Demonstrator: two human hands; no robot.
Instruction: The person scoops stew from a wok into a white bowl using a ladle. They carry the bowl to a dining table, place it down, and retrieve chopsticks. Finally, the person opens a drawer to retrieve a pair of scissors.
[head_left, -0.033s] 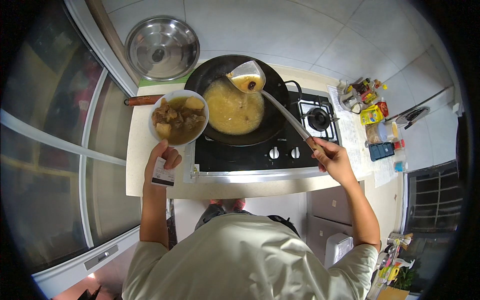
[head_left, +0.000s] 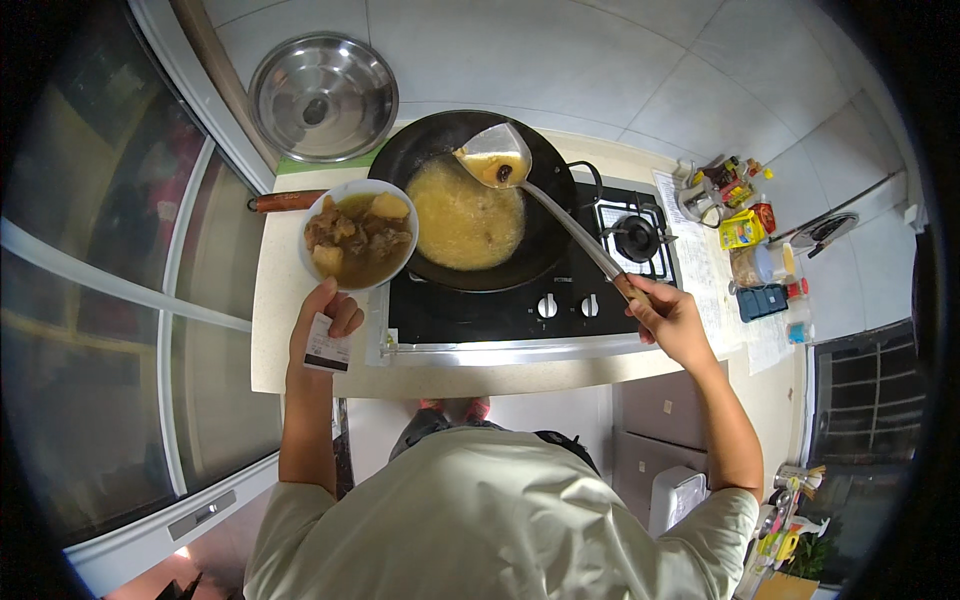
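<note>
Left hand: the left hand (head_left: 322,322) reaches up from the counter edge, fingers closed on the near rim of a white bowl (head_left: 360,235), arm nearly straight.
Right hand: the right hand (head_left: 668,318) is clenched around the wooden end of a long metal ladle (head_left: 497,157), forearm angled in from the lower right.
Ladle: its scoop hangs above the far rim of the black wok (head_left: 470,200), carrying a little yellow sauce and one dark piece.
Bowl: filled with brown stew and pale chunks, held level, touching or just overlapping the wok's left rim.
Wok: sits on the left burner of the black gas stove (head_left: 520,310), a pool of yellow sauce in its bottom; its reddish handle (head_left: 285,201) points left.
Surroundings: a steel lid (head_left: 322,97) lies behind the wok; jars and packets (head_left: 745,235) crowd the counter right of the stove; a glass door frame (head_left: 190,300) borders the counter on the left.
</note>
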